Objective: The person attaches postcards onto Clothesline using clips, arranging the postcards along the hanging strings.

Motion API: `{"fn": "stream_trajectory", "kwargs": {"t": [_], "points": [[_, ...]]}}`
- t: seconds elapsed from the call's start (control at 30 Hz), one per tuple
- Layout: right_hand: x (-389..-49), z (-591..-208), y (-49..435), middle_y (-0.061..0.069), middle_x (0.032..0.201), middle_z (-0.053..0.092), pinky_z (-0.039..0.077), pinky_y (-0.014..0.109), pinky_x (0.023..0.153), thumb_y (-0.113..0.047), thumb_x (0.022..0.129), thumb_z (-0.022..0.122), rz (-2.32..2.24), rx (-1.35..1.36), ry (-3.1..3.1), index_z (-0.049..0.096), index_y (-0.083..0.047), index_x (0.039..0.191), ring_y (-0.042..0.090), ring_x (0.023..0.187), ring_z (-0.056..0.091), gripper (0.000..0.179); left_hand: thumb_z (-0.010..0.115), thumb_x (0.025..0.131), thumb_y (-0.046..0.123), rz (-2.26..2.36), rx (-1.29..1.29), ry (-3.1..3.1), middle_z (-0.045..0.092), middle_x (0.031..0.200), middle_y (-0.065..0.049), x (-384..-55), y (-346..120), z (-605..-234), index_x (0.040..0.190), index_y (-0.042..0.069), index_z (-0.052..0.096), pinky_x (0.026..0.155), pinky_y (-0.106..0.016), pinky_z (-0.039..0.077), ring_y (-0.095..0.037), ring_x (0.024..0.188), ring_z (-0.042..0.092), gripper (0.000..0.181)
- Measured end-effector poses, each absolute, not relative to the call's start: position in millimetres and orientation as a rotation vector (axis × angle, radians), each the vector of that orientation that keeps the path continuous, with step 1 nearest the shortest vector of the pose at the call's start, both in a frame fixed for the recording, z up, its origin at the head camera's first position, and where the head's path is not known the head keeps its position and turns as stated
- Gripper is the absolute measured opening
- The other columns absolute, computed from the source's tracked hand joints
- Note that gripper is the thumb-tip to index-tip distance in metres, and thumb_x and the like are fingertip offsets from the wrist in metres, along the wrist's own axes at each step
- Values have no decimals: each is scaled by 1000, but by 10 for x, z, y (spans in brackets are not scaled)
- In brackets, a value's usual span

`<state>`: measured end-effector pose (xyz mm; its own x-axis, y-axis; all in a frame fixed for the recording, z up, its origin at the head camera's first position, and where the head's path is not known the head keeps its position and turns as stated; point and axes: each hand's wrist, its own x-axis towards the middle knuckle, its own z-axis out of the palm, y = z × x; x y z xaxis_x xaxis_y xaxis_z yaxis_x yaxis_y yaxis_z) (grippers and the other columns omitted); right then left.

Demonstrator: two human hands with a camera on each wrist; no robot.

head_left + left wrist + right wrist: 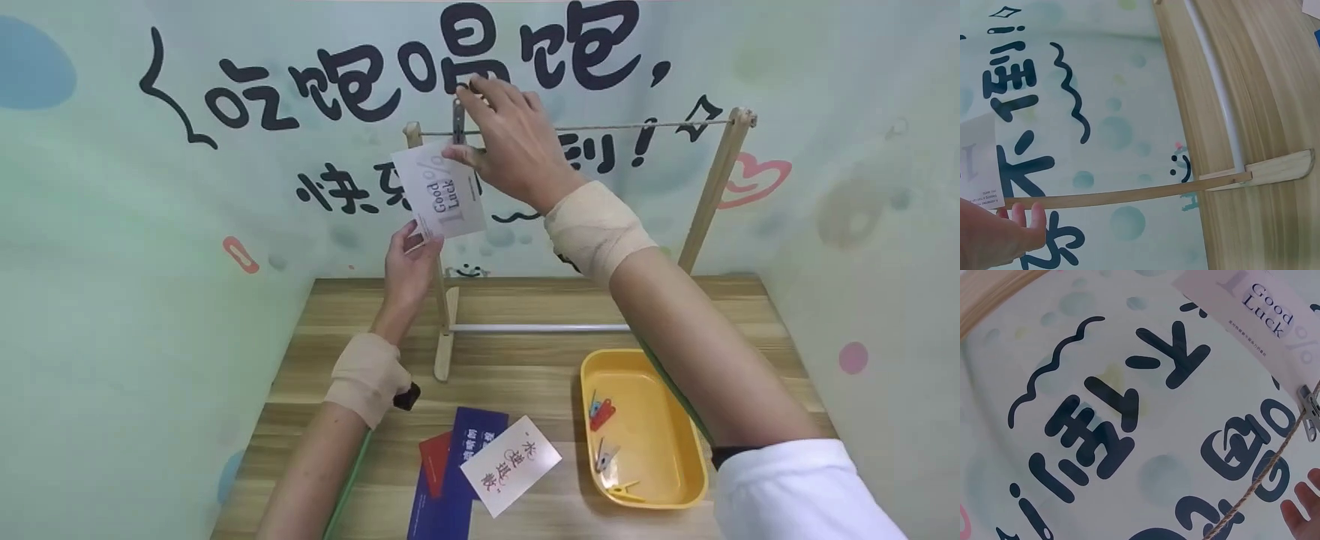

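Note:
A white card printed "Good Luck" hangs tilted from a thin rope near the left post. A grey metal clip grips both the card's upper edge and the rope. My left hand holds the card's lower corner; in the left wrist view its fingertips show beside that corner. Around the clip, my right hand is raised with thumb and fingers spread apart. The right wrist view has its fingers away from the clip, with the thumb out of sight.
Wooden posts support the rope, and a white rod joins them low down. A yellow tray holds several small clips. Before me lie a white card with red-circled characters, a blue card and a red card.

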<state>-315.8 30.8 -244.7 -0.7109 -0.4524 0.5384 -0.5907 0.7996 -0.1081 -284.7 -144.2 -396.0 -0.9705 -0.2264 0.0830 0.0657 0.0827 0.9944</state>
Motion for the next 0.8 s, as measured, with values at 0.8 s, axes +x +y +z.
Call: {"fn": "stream_trajectory", "kwargs": {"t": [0.8], "points": [[-2914, -2700, 476, 15, 164, 29, 25, 52, 123, -63, 98, 47, 306, 774, -2560, 30, -12, 157, 34, 151, 30, 80, 56, 102, 41, -1810, 15, -2455, 32, 154, -19, -2538, -1453, -4256, 158, 9, 20, 117, -48, 38, -32, 142, 41, 75]]}}
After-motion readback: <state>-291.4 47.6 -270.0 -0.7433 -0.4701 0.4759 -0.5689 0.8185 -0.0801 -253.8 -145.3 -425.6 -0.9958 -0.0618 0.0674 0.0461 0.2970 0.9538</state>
